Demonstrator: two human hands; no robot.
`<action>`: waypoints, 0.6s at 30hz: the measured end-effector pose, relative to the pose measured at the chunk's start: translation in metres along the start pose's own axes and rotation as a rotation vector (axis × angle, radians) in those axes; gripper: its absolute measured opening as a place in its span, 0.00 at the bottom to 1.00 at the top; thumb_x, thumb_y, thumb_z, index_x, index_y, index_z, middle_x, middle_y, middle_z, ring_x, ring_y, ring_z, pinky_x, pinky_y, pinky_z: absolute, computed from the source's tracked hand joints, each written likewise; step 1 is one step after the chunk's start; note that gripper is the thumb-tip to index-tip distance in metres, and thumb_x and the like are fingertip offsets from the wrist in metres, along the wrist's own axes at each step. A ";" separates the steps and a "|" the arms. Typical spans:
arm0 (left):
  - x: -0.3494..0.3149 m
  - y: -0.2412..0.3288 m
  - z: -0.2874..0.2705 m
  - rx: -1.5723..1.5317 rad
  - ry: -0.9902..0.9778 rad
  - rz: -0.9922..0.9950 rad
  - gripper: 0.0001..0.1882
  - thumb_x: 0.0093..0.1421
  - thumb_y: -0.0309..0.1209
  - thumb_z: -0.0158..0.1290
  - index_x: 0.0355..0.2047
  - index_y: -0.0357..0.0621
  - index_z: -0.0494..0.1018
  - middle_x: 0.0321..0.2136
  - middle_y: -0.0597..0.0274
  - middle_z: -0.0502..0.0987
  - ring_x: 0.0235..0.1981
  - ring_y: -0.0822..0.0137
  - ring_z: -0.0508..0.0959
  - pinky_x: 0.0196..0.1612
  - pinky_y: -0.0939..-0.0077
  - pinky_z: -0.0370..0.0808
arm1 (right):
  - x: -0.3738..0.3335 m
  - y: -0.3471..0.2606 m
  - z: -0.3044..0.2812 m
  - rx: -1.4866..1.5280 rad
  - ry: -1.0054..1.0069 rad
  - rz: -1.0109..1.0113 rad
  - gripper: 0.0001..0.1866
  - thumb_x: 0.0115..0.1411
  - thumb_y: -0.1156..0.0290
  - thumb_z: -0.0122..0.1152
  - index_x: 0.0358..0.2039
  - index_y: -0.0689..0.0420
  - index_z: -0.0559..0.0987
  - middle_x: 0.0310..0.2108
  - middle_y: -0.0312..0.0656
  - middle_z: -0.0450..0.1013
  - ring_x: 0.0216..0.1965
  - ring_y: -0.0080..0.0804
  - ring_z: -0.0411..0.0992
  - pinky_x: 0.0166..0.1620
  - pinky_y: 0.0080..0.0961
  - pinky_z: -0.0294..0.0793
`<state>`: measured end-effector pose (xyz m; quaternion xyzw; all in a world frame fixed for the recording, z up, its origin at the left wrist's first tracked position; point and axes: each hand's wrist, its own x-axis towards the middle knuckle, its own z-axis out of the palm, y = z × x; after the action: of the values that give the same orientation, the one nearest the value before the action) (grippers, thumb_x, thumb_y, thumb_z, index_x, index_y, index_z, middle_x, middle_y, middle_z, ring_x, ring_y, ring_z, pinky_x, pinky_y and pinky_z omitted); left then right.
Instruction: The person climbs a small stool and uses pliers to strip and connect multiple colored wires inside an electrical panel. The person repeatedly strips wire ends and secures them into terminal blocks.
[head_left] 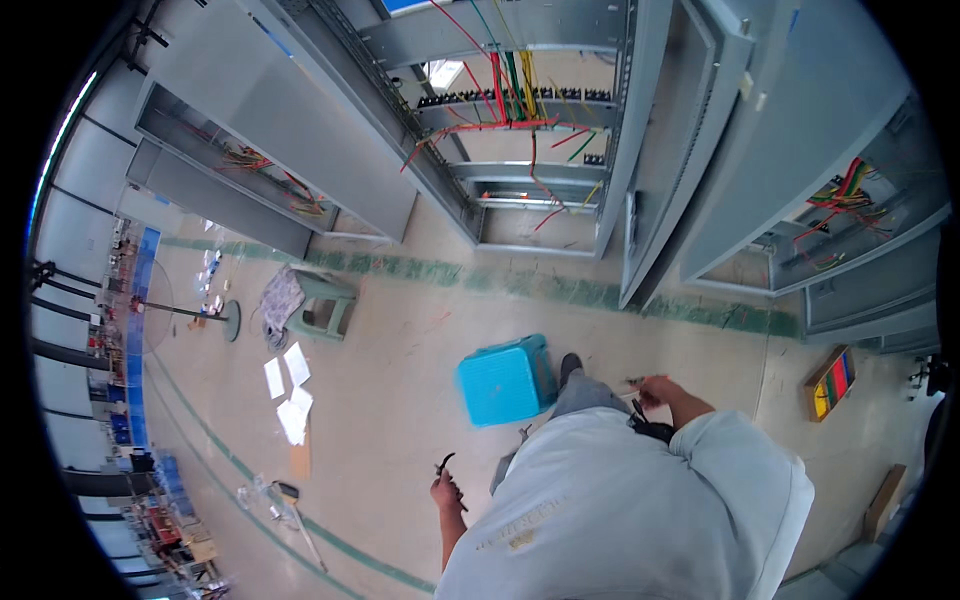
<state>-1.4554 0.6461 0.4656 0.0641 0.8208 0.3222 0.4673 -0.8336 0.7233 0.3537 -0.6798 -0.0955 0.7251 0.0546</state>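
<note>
At lower centre my left hand [447, 492] is closed round a small black hand tool [446, 462]. One curved end of it sticks up above the fingers; its exact kind is too small to tell. My right hand [656, 391] is held out in front of my waist, beside a black pouch [652, 428]. Its fingers are closed, with something thin and dark at the fingertips that I cannot make out. A bright blue plastic stool or box [505, 382] stands on the floor by my shoe [570, 365].
Ahead stands an open grey cabinet frame [535, 185] with red, green and yellow wires [512, 95]. Other cabinets flank it, one with an open door [672, 130]. A green stool [325, 305] with cloth, paper sheets [293, 410], a broom [300, 520] and a box of coloured bundles [830, 383] are around.
</note>
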 end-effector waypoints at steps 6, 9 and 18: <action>-0.015 0.059 0.026 0.180 -0.082 0.061 0.18 0.64 0.44 0.60 0.27 0.42 0.72 0.13 0.71 0.65 0.10 0.76 0.64 0.12 0.77 0.60 | 0.039 -0.134 0.037 0.055 -0.047 -0.288 0.14 0.68 0.63 0.58 0.35 0.62 0.77 0.23 0.45 0.75 0.23 0.37 0.79 0.28 0.36 0.82; -0.002 0.094 0.041 0.301 -0.116 0.064 0.19 0.64 0.44 0.60 0.27 0.41 0.73 0.14 0.70 0.67 0.12 0.75 0.66 0.13 0.76 0.63 | 0.021 -0.182 0.059 0.172 -0.098 -0.377 0.12 0.67 0.66 0.57 0.39 0.63 0.77 0.27 0.45 0.76 0.26 0.38 0.80 0.30 0.34 0.83; 0.069 0.204 0.092 0.686 -0.275 0.176 0.22 0.62 0.47 0.62 0.31 0.36 0.76 0.18 0.65 0.73 0.16 0.73 0.70 0.18 0.75 0.67 | 0.010 -0.145 0.072 0.210 0.045 -0.278 0.14 0.64 0.63 0.63 0.39 0.63 0.78 0.28 0.46 0.78 0.26 0.37 0.81 0.30 0.32 0.85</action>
<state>-1.4591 0.8773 0.5022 0.3298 0.8021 0.0560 0.4948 -0.9128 0.8618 0.3791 -0.6665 -0.1114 0.7012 0.2272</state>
